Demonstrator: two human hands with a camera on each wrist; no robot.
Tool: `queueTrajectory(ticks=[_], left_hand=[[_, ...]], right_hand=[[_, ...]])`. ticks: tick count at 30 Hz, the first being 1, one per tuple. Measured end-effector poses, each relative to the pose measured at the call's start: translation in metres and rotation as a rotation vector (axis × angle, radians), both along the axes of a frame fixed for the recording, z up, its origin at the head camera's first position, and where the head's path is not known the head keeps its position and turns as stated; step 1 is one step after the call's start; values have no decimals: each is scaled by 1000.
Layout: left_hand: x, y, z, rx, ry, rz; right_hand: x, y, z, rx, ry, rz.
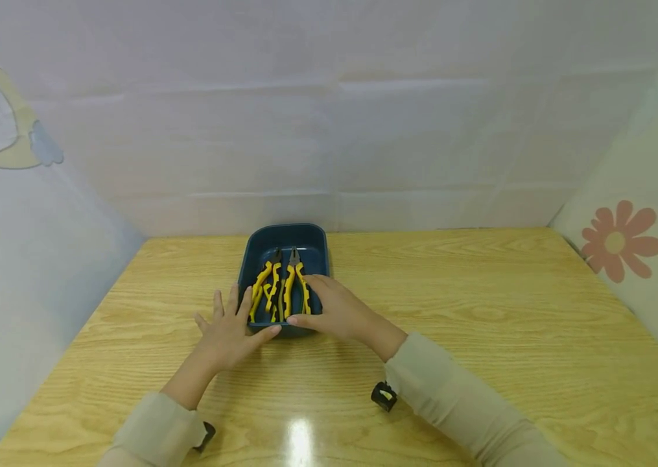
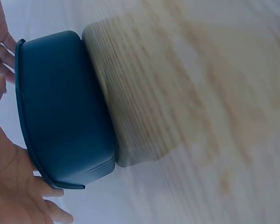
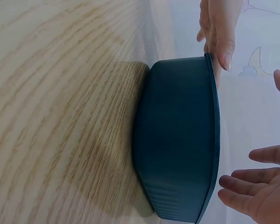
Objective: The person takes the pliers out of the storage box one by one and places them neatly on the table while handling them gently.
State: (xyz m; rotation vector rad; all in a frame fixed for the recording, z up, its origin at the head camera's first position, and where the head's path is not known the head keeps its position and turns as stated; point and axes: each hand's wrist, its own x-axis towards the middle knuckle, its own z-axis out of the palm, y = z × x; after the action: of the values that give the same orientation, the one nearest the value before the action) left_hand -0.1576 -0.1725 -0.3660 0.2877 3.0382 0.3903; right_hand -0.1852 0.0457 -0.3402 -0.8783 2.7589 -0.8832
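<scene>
Sleeves (image 1: 463, 395) | left hand (image 1: 226, 334), right hand (image 1: 343, 308): fingers apart | pliers (image 1: 289, 292) in bin (image 1: 315, 259) | backdrop (image 1: 329, 143) behind

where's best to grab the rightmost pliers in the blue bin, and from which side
Probably the front of the handles, just behind the metal nose, coming straight down from above. These pliers lie nose toward the far end of the bin; the handles start close together and spread toward the near end, while the bin's walls would hinder a sideways reach.
</scene>
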Motion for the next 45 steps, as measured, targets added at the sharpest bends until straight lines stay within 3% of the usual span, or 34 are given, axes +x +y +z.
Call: queueTrajectory(ticks=[17, 32, 45], left_hand=[[-2, 0, -3, 33, -57, 23], [-6, -1, -1, 117, -150, 27], [-7, -3, 1, 190, -193, 33]], right_hand=[[-8, -9, -3, -14, -113, 3], [-21, -26, -10, 70, -107, 6], [-32, -46, -7, 141, -217, -82]])
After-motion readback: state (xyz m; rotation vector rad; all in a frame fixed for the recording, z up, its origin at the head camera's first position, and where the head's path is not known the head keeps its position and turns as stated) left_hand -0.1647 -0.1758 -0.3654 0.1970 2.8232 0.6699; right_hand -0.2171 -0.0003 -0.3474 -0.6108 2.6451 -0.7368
